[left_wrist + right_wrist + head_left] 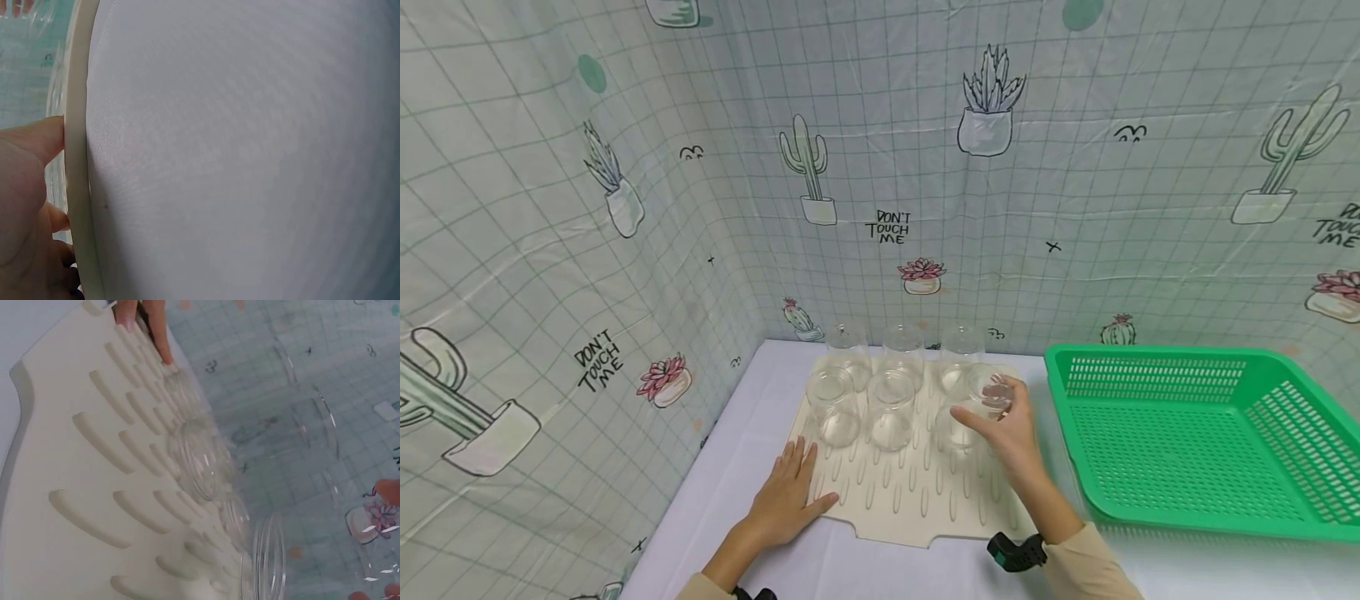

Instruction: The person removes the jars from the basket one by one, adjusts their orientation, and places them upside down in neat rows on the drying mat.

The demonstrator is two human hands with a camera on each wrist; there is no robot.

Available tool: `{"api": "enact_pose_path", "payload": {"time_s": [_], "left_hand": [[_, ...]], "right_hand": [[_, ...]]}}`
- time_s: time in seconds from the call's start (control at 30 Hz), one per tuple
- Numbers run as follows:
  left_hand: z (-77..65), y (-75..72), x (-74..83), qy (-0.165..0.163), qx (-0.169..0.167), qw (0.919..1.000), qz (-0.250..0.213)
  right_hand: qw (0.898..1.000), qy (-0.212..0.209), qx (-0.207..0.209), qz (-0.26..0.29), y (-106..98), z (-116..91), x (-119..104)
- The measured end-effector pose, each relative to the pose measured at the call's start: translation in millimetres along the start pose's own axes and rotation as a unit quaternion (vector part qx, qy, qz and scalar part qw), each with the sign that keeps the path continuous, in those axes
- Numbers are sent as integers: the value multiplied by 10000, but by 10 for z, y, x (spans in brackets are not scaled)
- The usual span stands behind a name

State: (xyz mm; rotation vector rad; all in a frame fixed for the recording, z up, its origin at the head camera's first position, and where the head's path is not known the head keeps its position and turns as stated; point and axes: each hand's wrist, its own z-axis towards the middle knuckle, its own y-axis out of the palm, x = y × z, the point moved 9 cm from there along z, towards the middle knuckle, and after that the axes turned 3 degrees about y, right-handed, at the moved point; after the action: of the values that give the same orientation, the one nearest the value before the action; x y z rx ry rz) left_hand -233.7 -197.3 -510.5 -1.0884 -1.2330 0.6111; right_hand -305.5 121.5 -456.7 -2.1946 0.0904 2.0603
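Observation:
Clear, see-through cups stand in two rows on a cream ridged drying mat. My right hand holds the front right cup with thumb and fingers around its upper part. In the right wrist view that cup's ringed lower end is at the mat; whether it touches, I cannot tell. To its left are the front middle cup and front left cup. Behind them stand a back left cup, back middle cup and back right cup. My left hand rests, fingers spread, on the mat's left edge.
A green perforated plastic basket stands to the right of the mat. A white cloth covers the table. Behind and to the left hangs a grid-patterned sheet printed with cacti.

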Motion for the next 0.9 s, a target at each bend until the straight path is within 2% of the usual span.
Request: {"api": "enact_pose_path", "payload": {"time_s": [0.37, 0.9], "left_hand": [[3, -3, -3, -7, 20, 10000, -23], [9, 2, -16, -15, 14, 10000, 2]], "right_hand": [[9992, 73, -129, -372, 74, 104, 179], [9983, -152, -262, -505, 174, 141, 188]]}}
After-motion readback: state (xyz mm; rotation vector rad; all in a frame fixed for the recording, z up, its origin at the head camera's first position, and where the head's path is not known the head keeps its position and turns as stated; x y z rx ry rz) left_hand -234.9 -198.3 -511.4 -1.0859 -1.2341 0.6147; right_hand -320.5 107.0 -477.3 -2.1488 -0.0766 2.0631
